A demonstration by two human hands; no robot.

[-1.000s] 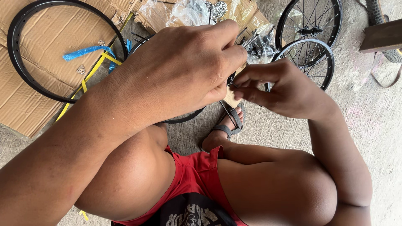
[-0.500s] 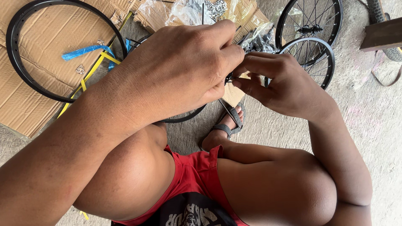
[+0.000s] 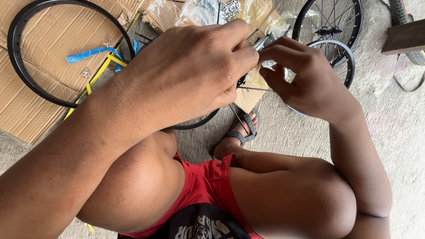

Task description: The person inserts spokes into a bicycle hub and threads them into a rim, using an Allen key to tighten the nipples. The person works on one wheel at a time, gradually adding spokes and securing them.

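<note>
Fingertips of the right hand [image 3: 305, 75] have closed up to the left hand [image 3: 190, 75], both pinching thin spokes [image 3: 254, 89] (partly hidden)

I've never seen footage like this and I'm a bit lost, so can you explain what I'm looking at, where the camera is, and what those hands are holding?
The camera sits on a person's head and looks down, so you see their own arms, bent knees and red shorts from above. There is no machine here, only two bare hands.

The left hand and the right hand meet near the top middle, pinching thin metal spokes between the fingertips. The exact grip is hidden behind the left hand.

Below them is a concrete floor, with one foot in a grey sandal. On the left, a bare black wheel rim lies on flattened cardboard, with blue and yellow strips inside it. At top right are two spoked bicycle wheels, one partly over the other, and clear plastic bags lie along the top.
</note>
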